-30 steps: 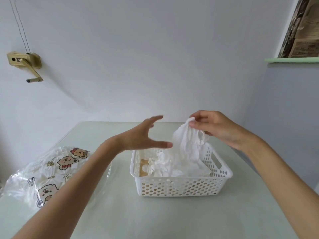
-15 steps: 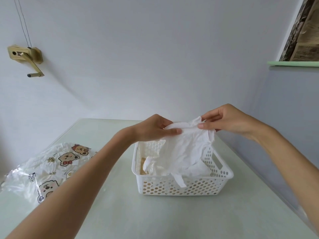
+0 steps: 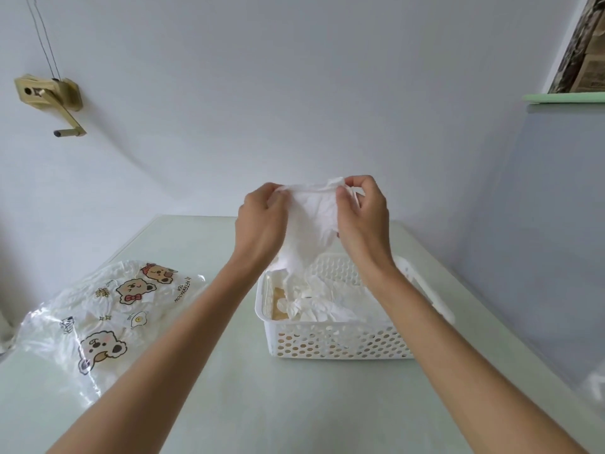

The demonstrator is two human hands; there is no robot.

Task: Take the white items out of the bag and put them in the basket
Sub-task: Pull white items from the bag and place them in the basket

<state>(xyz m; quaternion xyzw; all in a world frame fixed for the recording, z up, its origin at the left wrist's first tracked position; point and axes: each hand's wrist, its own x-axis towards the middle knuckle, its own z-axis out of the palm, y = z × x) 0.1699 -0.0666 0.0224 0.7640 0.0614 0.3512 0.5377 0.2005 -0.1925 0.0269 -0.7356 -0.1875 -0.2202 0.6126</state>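
Left hand [image 3: 262, 217] and right hand [image 3: 363, 217] pinching white cloth [image 3: 314, 221] above basket [image 3: 340, 342], forearms partly hiding it, bag [image 3: 108, 309] left, perhaps not empty

Two bare forearms are seen, reaching in from the lower edge. The left hand [image 3: 262, 221] and the right hand [image 3: 361, 217] are uncovered, with short, unpainted nails. Upper arms are cut off by the frame.

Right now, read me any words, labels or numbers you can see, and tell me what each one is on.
"AFTERNOON TEA": printed sideways on the clear cartoon-bear bag lying on the table.
Print on the brown boxes on the green shelf: too blurred to read.
No text shows on the white basket.
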